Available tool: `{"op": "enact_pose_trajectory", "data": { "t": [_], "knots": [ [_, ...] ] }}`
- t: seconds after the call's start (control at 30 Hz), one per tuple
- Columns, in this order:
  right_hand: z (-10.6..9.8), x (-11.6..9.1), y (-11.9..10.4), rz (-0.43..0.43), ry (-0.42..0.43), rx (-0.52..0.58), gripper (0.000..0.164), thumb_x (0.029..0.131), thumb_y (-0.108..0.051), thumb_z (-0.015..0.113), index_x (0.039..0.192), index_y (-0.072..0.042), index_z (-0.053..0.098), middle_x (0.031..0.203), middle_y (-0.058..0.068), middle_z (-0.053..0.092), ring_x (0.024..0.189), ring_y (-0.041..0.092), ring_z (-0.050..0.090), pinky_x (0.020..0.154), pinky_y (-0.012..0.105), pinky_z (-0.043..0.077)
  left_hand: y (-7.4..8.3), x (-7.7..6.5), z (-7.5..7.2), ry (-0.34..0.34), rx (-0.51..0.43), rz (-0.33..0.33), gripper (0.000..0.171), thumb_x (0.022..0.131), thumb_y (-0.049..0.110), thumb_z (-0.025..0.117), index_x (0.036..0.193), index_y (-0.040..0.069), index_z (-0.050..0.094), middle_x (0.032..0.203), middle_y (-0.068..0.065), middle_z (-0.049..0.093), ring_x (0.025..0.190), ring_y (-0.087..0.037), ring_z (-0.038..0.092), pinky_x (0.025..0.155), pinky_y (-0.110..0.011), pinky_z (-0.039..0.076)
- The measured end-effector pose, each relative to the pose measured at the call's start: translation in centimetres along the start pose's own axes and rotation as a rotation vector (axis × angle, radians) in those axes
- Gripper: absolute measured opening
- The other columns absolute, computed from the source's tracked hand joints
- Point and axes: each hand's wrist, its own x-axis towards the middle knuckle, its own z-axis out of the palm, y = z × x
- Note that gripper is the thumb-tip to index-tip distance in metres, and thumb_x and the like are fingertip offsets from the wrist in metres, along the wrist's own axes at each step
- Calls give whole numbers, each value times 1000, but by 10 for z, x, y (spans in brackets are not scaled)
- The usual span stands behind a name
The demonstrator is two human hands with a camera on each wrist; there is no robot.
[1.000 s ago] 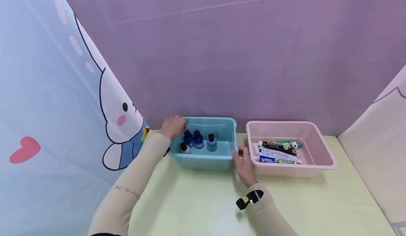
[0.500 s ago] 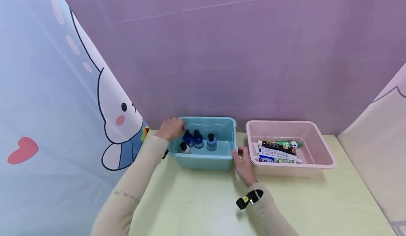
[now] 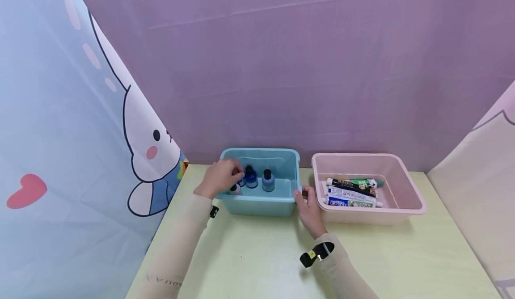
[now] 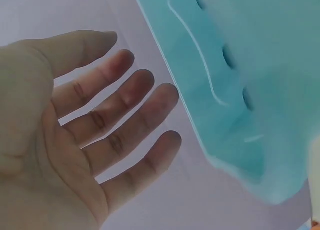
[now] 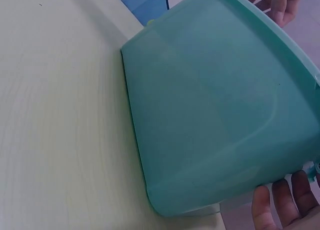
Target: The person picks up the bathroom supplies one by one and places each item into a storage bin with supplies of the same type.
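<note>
A light-blue plastic bin stands on the table, holding several small black-capped bottles: a dark blue bottle, a paler blue bottle and a whitish bottle among them. My left hand is over the bin's left end, above the bottles, partly covering another blue one. In the left wrist view its fingers are spread and hold nothing, beside the bin's rim. My right hand grips the bin's right end, thumb at the front corner; the right wrist view shows its fingertips against the bin's side.
A pink bin stands just right of the blue one, with several toothpaste tubes lying in it. Behind both bins hangs a purple cloth. A cartoon-printed curtain borders the pale table on the left.
My left hand has come from the bin's back left corner toward the front and right, over the bottles. My right hand and both bins have stayed put.
</note>
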Motion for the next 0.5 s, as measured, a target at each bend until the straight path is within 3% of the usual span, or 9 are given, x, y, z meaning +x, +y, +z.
{"op": "enact_pose_trajectory", "data": {
  "t": [0.17,0.33,0.5],
  "knots": [
    [-3,-2,2,-4,-1,4,50,108,-43,48,141,-6,42,137,14,50,125,27,47,104,39,47,8,-20,16,73,-66,18,9,96,26,72,99,18,76,91,5,69,76,-8,62,68,-28,54],
    [-7,-5,2,3,-15,15,53,108,-45,46,143,-5,43,136,16,51,125,29,49,110,48,47,22,-38,28,150,-128,33,5,96,23,72,98,19,74,89,6,66,77,-8,58,69,-28,51],
    [-12,-14,3,34,-22,-47,55,107,-50,46,143,-8,46,135,14,53,124,28,51,107,44,49,29,-51,41,216,-144,72,7,97,24,71,101,20,75,89,8,65,82,-9,60,73,-29,53]
  ]
}}
